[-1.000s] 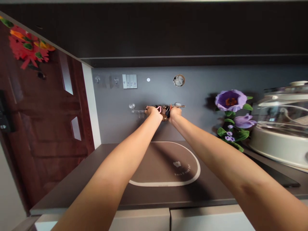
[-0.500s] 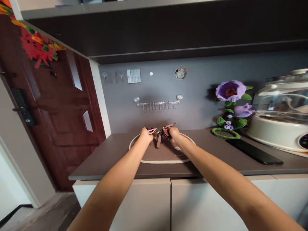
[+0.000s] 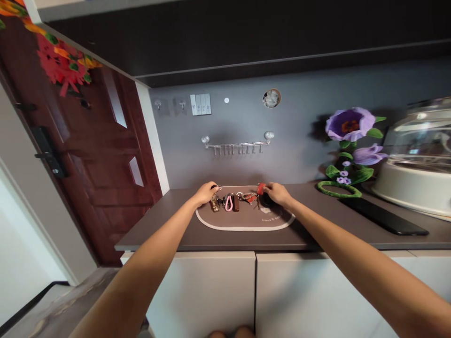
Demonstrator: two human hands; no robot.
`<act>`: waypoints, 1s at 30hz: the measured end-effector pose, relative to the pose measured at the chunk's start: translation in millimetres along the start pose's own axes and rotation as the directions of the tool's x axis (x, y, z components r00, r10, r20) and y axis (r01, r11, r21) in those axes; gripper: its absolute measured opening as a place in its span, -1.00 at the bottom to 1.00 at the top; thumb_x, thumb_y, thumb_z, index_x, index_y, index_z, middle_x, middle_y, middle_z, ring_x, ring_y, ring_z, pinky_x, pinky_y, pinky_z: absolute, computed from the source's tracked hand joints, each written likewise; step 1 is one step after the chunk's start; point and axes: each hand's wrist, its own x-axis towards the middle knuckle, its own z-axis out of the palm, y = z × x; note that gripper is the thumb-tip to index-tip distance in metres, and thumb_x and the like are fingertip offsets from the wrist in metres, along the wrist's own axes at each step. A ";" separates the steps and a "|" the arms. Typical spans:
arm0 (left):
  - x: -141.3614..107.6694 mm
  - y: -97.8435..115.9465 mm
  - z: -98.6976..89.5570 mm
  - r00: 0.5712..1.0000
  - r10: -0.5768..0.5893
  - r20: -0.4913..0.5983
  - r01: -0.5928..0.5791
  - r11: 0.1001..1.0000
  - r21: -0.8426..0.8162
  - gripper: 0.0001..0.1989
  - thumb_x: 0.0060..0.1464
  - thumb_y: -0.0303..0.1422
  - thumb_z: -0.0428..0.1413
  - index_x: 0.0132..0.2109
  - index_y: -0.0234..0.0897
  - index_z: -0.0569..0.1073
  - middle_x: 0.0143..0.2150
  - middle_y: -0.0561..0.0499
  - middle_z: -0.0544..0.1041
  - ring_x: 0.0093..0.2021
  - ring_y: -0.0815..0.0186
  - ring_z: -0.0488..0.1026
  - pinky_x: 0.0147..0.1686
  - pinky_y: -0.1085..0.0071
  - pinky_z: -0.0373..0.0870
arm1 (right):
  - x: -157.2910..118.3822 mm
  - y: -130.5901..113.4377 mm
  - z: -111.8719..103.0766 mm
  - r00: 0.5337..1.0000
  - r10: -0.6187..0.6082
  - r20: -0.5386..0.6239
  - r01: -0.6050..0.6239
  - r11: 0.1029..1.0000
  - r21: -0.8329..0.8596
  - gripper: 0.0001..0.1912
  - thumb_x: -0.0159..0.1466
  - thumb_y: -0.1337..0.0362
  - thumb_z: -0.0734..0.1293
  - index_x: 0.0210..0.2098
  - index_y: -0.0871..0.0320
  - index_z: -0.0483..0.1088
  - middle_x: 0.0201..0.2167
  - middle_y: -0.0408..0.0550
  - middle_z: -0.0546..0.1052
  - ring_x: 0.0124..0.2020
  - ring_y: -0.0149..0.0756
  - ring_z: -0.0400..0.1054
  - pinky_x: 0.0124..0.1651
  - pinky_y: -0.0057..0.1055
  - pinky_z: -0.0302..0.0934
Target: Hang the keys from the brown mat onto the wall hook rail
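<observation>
My left hand (image 3: 207, 193) is at the left end of the brown mat, its fingertips pinched on a key ring (image 3: 219, 188). Below those fingers lies a brass-coloured key bunch (image 3: 214, 204). Toward the mat's right end, my right hand (image 3: 277, 193) grips a red key fob (image 3: 261, 188). A dark round item (image 3: 267, 201) is partly hidden beneath that hand. Between the two hands, a pink loop strap (image 3: 229, 203), a brown tag (image 3: 236, 203) and a red-and-silver keychain (image 3: 251, 199) lie in a row on the mat (image 3: 243, 228).
A clear hook rail (image 3: 237, 146) is fixed to the wall behind the mat. Right of the mat are a purple flower ornament (image 3: 350, 126), a black phone (image 3: 384, 216) and a white appliance with a clear lid (image 3: 416, 180). A dark shelf (image 3: 264, 37) overhangs the counter.
My hands have moved apart, left and right, from the middle of the mat. Keys and keychains that were bunched between them are now spread in a row. The camera view has shifted slightly.
</observation>
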 end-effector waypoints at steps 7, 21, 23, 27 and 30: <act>-6.6 6.4 -13.9 0.959 0.180 0.221 -0.242 0.923 0.300 -0.94 -0.23 -0.38 0.20 -0.52 -0.26 0.47 -0.37 -0.02 0.48 -0.19 0.18 0.36 -0.10 0.38 0.18 | 0.9 -1.2 -5.1 0.997 0.023 0.074 -0.007 0.977 -0.215 -0.60 0.21 0.15 0.08 -0.38 0.29 0.45 -0.35 0.21 0.49 -0.30 -0.16 0.37 -0.31 -0.41 0.10; -37.6 55.6 -8.3 0.877 0.125 0.464 -0.017 0.973 -0.230 -0.66 -0.09 -0.19 0.12 -0.62 -0.33 0.27 -0.67 0.06 0.26 -0.64 0.48 0.21 -0.47 0.43 0.22 | -37.6 -74.0 -19.8 0.781 -0.396 0.482 -0.089 0.694 0.714 -0.68 0.01 0.05 0.34 -0.50 0.22 0.32 -0.62 -0.14 0.39 -0.60 -0.49 0.20 -0.49 -0.52 0.10; -43.3 50.6 -3.6 0.865 0.047 0.500 0.127 0.943 -0.309 -0.52 -0.07 -0.04 0.01 -0.69 -0.30 0.15 -0.74 0.11 0.11 -0.71 0.51 0.10 -0.59 0.45 0.16 | -45.5 -78.9 -15.0 0.768 -0.384 0.512 -0.210 0.605 0.768 -0.51 0.05 -0.15 0.19 -0.63 0.19 0.18 -0.74 -0.21 0.23 -0.71 -0.54 0.04 -0.62 -0.56 -0.03; -51.1 25.3 5.0 0.867 -0.117 0.484 0.344 0.843 -0.413 -0.42 -0.13 0.17 -0.23 -0.72 -0.25 -0.02 -0.80 0.14 -0.07 -0.77 0.53 -0.05 -0.73 0.49 -0.02 | -56.0 -73.4 2.3 0.792 -0.287 0.539 -0.355 0.501 0.789 -0.38 0.01 -0.33 -0.10 -0.73 0.12 -0.08 -0.81 -0.29 -0.04 -0.77 -0.56 -0.23 -0.71 -0.55 -0.25; -52.6 5.9 7.0 0.852 -0.110 0.512 0.379 0.804 -0.457 -0.40 -0.17 0.22 -0.27 -0.73 -0.23 -0.06 -0.82 0.14 -0.10 -0.79 0.53 -0.10 -0.77 0.51 -0.12 | -61.6 -64.4 13.0 0.782 -0.300 0.547 -0.397 0.436 0.807 -0.37 0.00 -0.34 -0.15 -0.74 0.10 -0.13 -0.82 -0.29 -0.09 -0.77 -0.55 -0.26 -0.71 -0.54 -0.27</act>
